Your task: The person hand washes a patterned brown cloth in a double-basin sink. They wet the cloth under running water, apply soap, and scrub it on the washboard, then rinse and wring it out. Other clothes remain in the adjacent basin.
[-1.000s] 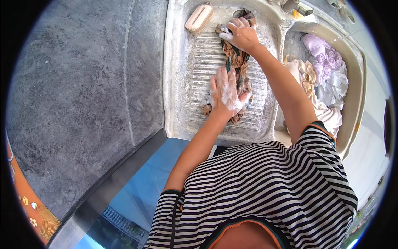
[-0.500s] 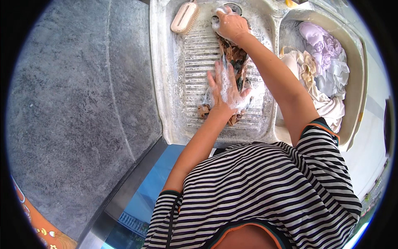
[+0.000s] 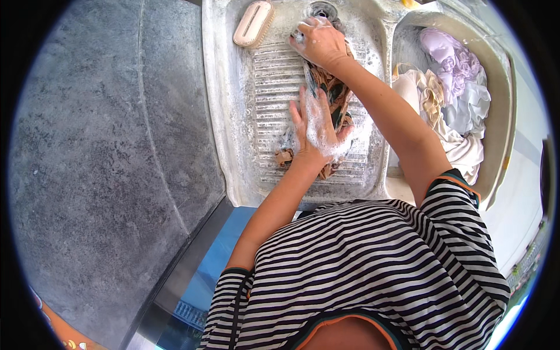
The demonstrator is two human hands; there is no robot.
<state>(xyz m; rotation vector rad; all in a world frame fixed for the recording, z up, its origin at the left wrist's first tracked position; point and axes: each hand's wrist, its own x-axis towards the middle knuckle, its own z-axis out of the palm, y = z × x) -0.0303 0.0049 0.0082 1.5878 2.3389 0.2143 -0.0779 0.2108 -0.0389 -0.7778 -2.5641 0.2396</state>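
Observation:
A wet, soapy patterned garment [image 3: 333, 87] in brown, black and dark green lies lengthwise over the ridged washboard [image 3: 274, 81] of the sink. My left hand [image 3: 318, 128], coated in suds, presses flat on its near part with the fingers stretched out and apart. Farther off, close to the drain [image 3: 322, 10], my right hand [image 3: 321, 44] has its fingers curled round the garment's far end. Foam clings to those fingers too. Both hands hide parts of the cloth, and a bunched piece of it shows left of my left wrist.
A pale scrubbing brush [image 3: 253, 23] lies at the washboard's far left corner. To the right, a deeper basin [image 3: 499, 146] holds lilac [image 3: 446, 52], white and cream clothes. A grey stone counter [image 3: 87, 151] borders the sink on the left.
My right hand has shifted slightly nearer and to the left along the garment, uncovering more of the drain. My left hand stays nearly in place. The whole view has moved slightly.

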